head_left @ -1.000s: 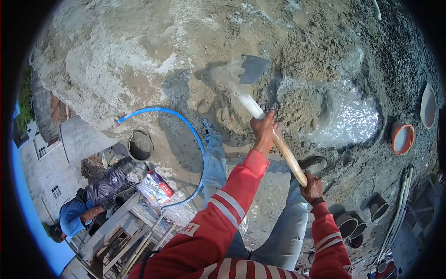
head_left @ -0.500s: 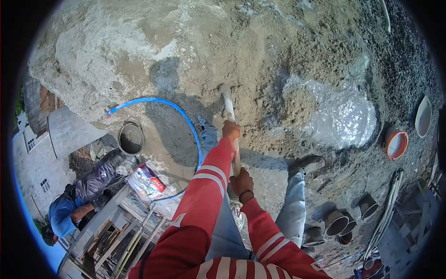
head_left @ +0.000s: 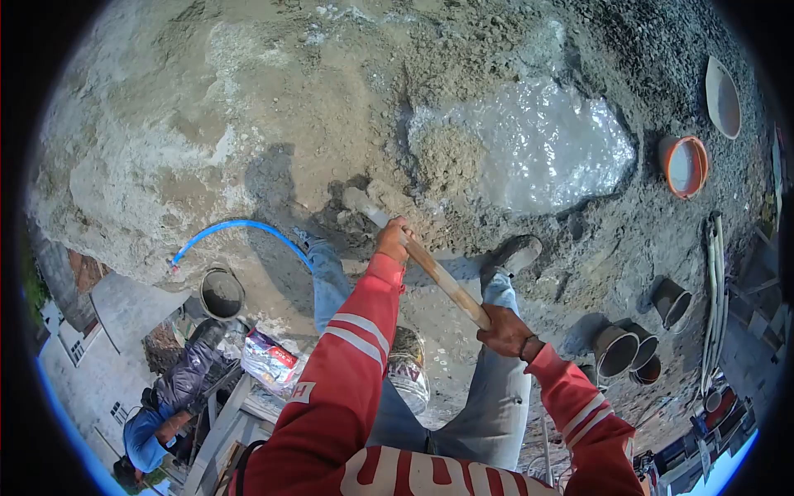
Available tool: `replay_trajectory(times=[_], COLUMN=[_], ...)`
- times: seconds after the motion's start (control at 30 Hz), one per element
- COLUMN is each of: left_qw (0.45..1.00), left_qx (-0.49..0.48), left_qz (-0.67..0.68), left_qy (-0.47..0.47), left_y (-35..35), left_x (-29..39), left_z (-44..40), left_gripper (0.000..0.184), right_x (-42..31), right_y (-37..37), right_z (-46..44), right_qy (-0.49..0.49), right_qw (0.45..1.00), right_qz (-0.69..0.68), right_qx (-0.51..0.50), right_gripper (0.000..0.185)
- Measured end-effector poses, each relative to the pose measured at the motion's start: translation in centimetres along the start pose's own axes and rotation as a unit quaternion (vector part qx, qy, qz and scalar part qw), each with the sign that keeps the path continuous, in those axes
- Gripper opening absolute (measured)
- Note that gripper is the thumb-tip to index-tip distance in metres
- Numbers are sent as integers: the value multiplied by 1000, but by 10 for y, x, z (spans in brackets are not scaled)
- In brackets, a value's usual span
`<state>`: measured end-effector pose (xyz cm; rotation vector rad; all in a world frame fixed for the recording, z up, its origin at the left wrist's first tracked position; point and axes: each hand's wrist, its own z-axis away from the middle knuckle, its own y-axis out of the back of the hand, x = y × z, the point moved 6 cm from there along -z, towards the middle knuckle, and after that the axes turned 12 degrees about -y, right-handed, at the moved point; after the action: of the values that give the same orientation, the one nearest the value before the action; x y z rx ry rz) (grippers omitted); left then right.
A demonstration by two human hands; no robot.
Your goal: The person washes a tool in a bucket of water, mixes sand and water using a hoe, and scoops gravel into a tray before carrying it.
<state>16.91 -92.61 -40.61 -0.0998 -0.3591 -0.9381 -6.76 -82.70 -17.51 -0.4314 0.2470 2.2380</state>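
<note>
Ground (head_left: 306,91) biggest, then grey wet pool (head_left: 554,149), 2 o'clock of left hand (head_left: 392,240). Shovel (head_left: 447,285) slants 10–4 o'clock through both grips; its head end unclear in soil. Left fingers wrapped round the shaft, right hand (head_left: 506,331) fingers closed round the 4 o'clock end.

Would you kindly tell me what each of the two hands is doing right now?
Left hand: closed around the wooden handle, toward the far end.
Right hand: closed around the same handle, at its near end.
</note>
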Motion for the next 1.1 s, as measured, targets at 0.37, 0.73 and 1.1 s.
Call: replay_trajectory(times=[0.37,0.73,1.1], left_qw=[985,957,807], left_qx=[-55,-67,64], left_qz=[160,-14,-427], left_qy=[34,-281,-402], left_y=[-92,-47,23], left_x=[-179,171,211], left_z=[66,59,-120], left_gripper=[15,15,44], right_x=[210,-48,-171], right_y=[106,-47,-144], right_z=[28,-73,-203], right_qy=[-2,79,-19], right_qw=[956,968,974], right_qz=[271,69,-77], right_qx=[109,229,211], right_gripper=[32,35,35])
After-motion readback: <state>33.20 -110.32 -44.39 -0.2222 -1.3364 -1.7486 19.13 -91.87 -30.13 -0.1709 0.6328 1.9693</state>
